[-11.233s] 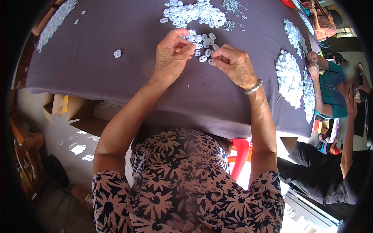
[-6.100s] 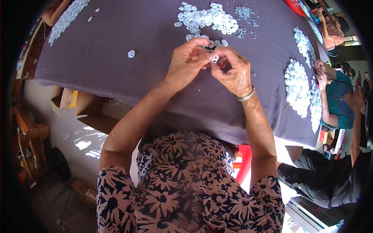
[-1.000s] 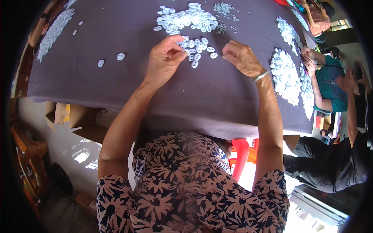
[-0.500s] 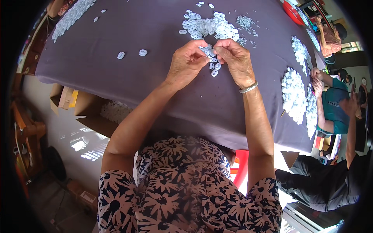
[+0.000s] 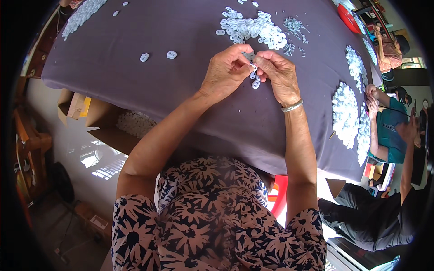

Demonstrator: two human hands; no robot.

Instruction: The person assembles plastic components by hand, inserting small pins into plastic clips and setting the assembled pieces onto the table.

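My left hand [image 5: 226,70] pinches a small white oval plastic piece [image 5: 254,67] between thumb and fingers. My right hand [image 5: 278,76], with a bracelet on its wrist, has its thumb and fingertips pressed together right beside that piece; whatever they grip is too small to make out. Below the fingertips lie a few loose white oval pieces [image 5: 256,84] with holes. Just beyond my hands spreads a heap of the same white pieces [image 5: 253,28]. To its right is a small scatter of thin metal pins or screws [image 5: 294,25].
Two single pieces [image 5: 171,54] lie to the left on the dark tablecloth [image 5: 181,86]. More white heaps [image 5: 346,115] line the right side, near a co-worker's hands [image 5: 372,99]. A red basin [image 5: 349,19] stands far right. An open cardboard box [image 5: 106,117] of white pieces sits below the left table edge.
The view has shifted slightly, so the table things appear a little to the right. My two hands stay close together with fingertips pinched over the loose pieces.
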